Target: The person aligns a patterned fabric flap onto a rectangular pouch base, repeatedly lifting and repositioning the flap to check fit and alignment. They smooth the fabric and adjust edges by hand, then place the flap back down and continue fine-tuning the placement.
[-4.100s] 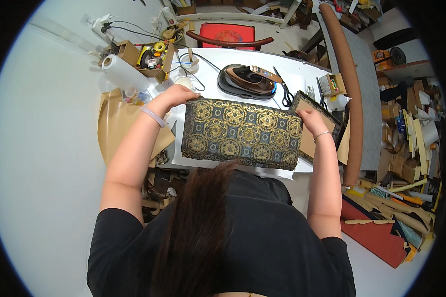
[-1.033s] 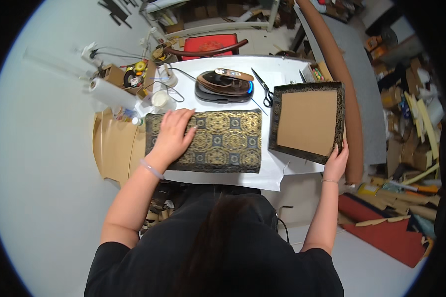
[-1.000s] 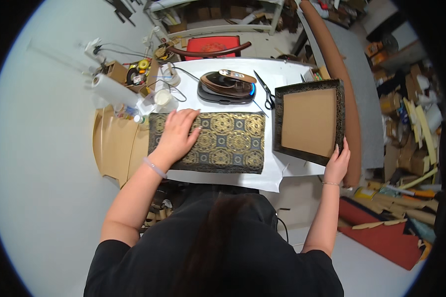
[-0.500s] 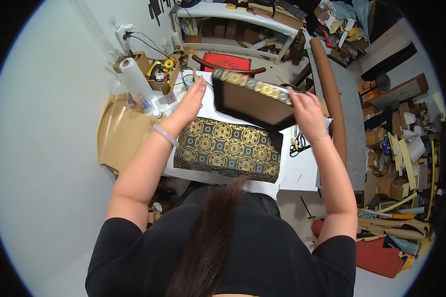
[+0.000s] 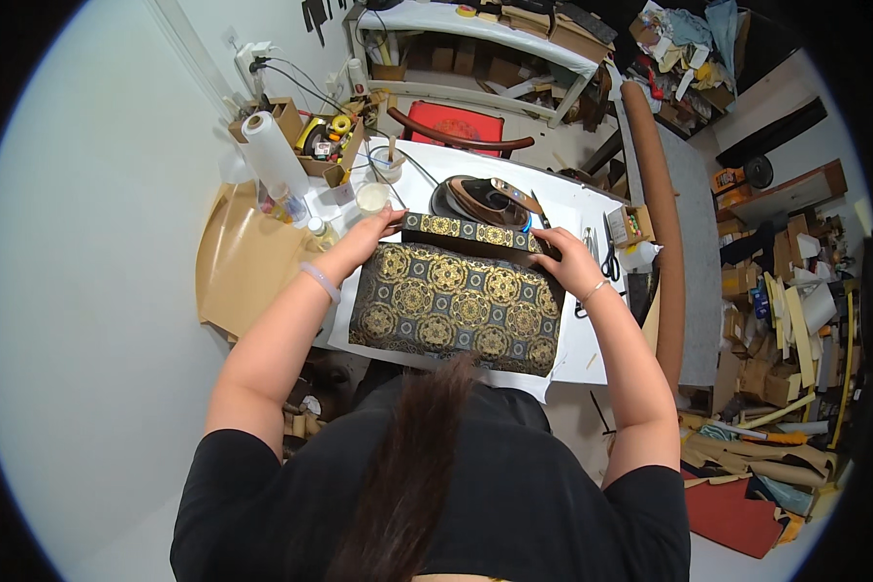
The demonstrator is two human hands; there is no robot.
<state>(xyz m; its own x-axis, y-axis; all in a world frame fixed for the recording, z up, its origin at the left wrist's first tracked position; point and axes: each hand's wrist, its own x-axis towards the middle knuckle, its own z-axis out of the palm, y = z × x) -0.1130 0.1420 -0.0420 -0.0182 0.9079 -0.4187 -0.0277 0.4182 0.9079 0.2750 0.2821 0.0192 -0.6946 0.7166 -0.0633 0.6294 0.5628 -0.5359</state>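
A cluttered workshop, white worktop under my arms.

Nearest me lies the gold-patterned brocade box; my left hand and right hand grip the upright lid's two ends along its far edge. Beyond, an iron rests.

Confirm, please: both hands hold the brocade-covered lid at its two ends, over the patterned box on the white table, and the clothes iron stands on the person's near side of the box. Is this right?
Not quite. In the head view the clothes iron lies beyond the patterned box, on its far side. The rest holds: left hand and right hand grip the brocade-covered lid at its ends, over the white table.
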